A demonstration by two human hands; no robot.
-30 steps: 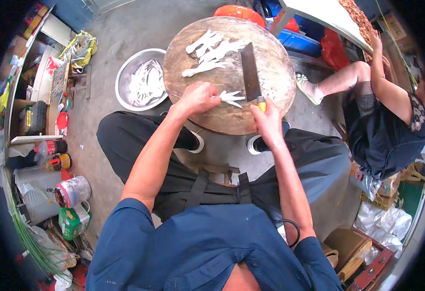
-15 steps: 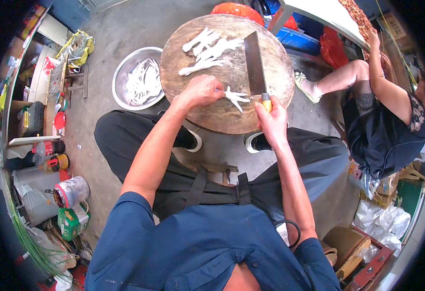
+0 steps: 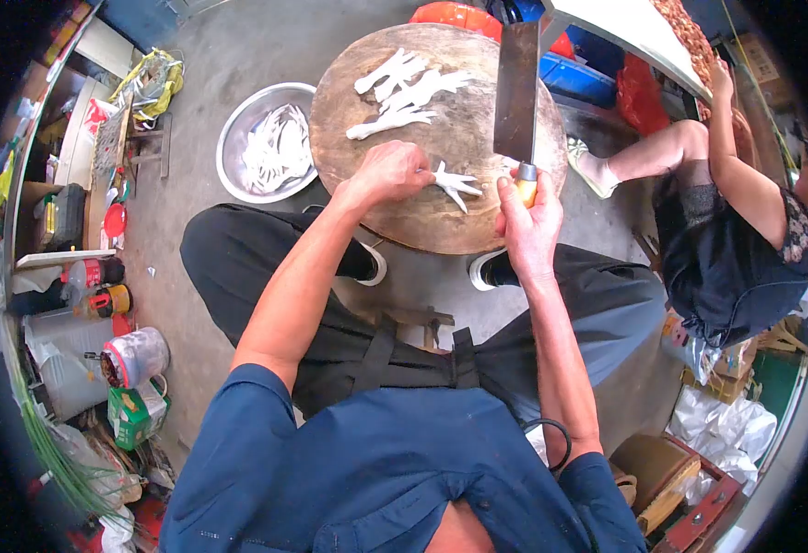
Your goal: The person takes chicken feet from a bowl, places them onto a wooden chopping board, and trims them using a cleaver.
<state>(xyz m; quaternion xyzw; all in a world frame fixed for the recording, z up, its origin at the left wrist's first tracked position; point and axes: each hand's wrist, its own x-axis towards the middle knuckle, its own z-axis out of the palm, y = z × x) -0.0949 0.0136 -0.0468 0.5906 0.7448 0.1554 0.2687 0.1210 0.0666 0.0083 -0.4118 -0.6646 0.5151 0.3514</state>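
On the round wooden chopping block (image 3: 349, 74), my left hand (image 3: 393, 172) is closed around the leg end of a chicken foot (image 3: 455, 184), whose white toes spread to the right. My right hand (image 3: 528, 221) grips the yellow handle of a cleaver (image 3: 516, 92). The cleaver's broad dark blade points away from me, over the block's right side and apart from the foot. Several more white chicken feet (image 3: 409, 97) lie together on the far part of the block.
A metal basin (image 3: 229, 152) of chicken feet stands on the floor left of the block. At the right sits another person (image 3: 726, 212), an arm reaching to a white table (image 3: 625, 32) bearing reddish pieces. Red bags (image 3: 639, 92) and a blue crate (image 3: 574, 78) are behind the block.
My right hand has moved slightly right, and the cleaver has swung upright, farther from the held foot. My left hand keeps its hold on the foot.
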